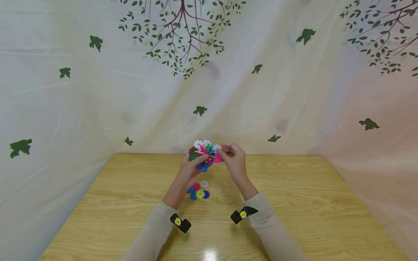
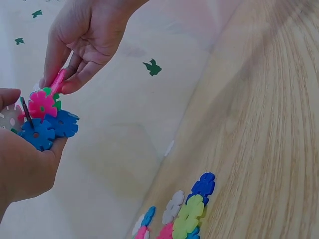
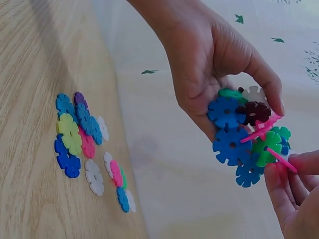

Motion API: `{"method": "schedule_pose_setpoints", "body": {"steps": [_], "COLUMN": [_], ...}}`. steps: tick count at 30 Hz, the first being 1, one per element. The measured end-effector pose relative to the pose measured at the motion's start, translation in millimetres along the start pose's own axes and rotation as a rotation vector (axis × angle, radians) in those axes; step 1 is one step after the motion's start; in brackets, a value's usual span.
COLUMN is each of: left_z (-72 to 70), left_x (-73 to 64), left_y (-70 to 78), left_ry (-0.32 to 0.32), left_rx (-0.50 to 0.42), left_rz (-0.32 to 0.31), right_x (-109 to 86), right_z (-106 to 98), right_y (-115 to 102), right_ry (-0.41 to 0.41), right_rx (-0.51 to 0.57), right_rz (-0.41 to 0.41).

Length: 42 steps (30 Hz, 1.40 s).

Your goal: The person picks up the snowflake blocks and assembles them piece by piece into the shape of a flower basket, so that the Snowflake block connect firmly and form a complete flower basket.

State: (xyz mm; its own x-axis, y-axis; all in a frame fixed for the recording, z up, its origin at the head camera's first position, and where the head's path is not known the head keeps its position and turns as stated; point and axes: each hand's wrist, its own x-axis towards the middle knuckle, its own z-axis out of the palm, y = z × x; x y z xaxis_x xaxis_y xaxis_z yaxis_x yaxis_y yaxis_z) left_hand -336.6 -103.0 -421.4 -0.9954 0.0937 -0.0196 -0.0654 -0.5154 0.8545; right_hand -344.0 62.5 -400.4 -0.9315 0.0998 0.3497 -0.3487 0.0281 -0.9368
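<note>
My left hand point(image 1: 188, 171) grips a cluster of interlocked plastic snowflake discs point(image 3: 230, 145), raised above the table. Blue, green, brown, white and pink pieces slot into one another at angles. The left thumb lies across the near side in the head view. At the cluster's right end, my right hand point(image 1: 236, 162) pinches a disc between thumb and fingers. A pink disc point(image 3: 282, 160) and a white disc point(image 1: 216, 148) meet there; the fingertips partly hide which one is pinched. In the left wrist view, blue discs point(image 2: 64, 123) stick out at the bottom of the cluster.
Loose discs lie on the wooden table point(image 1: 130, 203) below the hands, among them a yellow disc point(image 3: 70, 133), a white disc point(image 3: 93, 177) and a dark blue disc point(image 2: 203, 186). A pale curtain point(image 1: 228, 108) with leaf prints hangs behind the table's far edge.
</note>
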Motion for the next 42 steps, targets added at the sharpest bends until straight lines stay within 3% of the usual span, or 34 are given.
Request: {"method": "schedule_pose_setpoints", "body": {"steps": [7, 16, 23, 28, 34, 42], "left_z": [-1.6, -3.5, -5.2, -6.1, -6.3, -5.2], "left_x": [1.0, 2.0, -0.5, -2.1, -2.3, -2.9], "left_y": [3.2, 5.2, 11.4, 14.4, 14.5, 13.0], "left_ry": [-0.002, 0.016, 0.023, 0.015, 0.013, -0.007], "left_rx": [0.016, 0.032, 0.056, 0.060, 0.073, 0.071], "left_rz": [-0.042, -0.037, -0.010, -0.004, -0.019, -0.023], "right_x": [0.4, 2.8, 7.1, 3.5, -5.5, -21.8], "right_z": [-3.8, -10.0, -20.0, -27.9, -36.1, -30.1], "right_y": [-0.9, -3.5, 1.9, 11.9, 31.1, 45.9], "right_ry": [-0.060, -0.148, -0.156, -0.210, -0.421, -0.827], "right_rx": [-0.030, -0.043, 0.008, -0.074, -0.273, -0.441], "right_rz": [-0.002, 0.025, 0.118, 0.237, 0.250, 0.096]}}
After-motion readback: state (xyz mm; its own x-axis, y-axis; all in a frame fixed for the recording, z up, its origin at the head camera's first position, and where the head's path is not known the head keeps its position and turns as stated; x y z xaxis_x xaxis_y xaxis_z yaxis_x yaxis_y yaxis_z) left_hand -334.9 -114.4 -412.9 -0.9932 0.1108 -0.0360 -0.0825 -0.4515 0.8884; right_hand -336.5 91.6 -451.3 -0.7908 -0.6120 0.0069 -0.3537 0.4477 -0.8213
